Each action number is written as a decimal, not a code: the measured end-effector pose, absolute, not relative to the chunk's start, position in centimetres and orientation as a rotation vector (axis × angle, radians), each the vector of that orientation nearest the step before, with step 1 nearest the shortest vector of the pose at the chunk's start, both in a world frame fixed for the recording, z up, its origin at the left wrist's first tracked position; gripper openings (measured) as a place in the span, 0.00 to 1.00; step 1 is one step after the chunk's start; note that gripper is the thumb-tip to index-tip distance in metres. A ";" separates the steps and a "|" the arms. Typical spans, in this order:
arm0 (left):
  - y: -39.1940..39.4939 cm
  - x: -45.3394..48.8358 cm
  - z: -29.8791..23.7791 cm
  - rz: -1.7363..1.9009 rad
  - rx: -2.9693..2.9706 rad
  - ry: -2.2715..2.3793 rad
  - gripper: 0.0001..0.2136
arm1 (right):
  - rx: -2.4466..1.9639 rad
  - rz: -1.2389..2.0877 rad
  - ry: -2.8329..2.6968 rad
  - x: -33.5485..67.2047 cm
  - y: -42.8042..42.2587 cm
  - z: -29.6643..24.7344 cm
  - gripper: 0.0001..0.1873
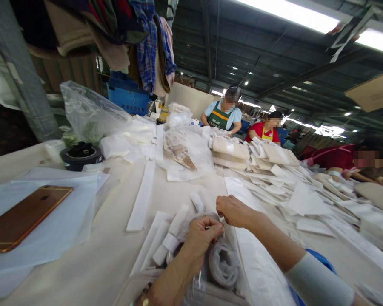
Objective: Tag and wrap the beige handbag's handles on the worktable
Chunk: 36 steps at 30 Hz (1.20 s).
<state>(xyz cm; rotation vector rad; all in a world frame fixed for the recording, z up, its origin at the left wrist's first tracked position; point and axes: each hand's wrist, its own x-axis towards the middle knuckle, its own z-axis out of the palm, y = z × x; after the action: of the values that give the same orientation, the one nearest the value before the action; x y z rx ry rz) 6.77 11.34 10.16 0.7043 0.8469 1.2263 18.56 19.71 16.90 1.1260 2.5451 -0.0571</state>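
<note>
My left hand (199,238) is closed, with thumb and fingertips pressed together over the work. Close beside its fingertips, my right hand (232,210) is also closed, its fingers curled in. Whatever is pinched between them is too small to make out. Just below the hands sits a greyish roll (224,264) in clear plastic, its coiled end facing up. Left of my left hand lie several white folded strips (161,238), partly hidden by my forearm. A small white piece (197,202) lies just beyond the fingers.
A phone (28,216) rests on white sheets at the left, with a black tape roll (81,155) behind. Clear plastic bags (188,148) and stacked beige padded pieces (231,148) stand ahead. White pieces (306,199) spread to the right. Two people (221,117) work across the table.
</note>
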 end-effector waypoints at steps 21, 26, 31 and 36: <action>11.4 6.5 10.5 1.432 0.313 0.601 0.19 | 1.537 0.043 2.524 20.1 18.7 18.3 0.07; 11.6 6.8 10.1 1.455 0.344 0.657 0.23 | 1.502 0.020 2.563 19.7 17.2 20.3 0.09; 11.3 7.0 10.1 1.443 0.471 0.715 0.30 | 1.614 -0.020 2.739 19.0 15.3 20.1 0.07; 11.0 7.1 10.0 1.466 0.646 0.755 0.24 | 1.641 -0.489 2.945 18.0 14.0 18.4 0.08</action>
<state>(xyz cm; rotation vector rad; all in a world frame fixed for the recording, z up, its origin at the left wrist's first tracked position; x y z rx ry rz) 7.10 11.01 9.99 0.6458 0.7548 1.4659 18.00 13.96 18.36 1.6407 2.9454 -0.4891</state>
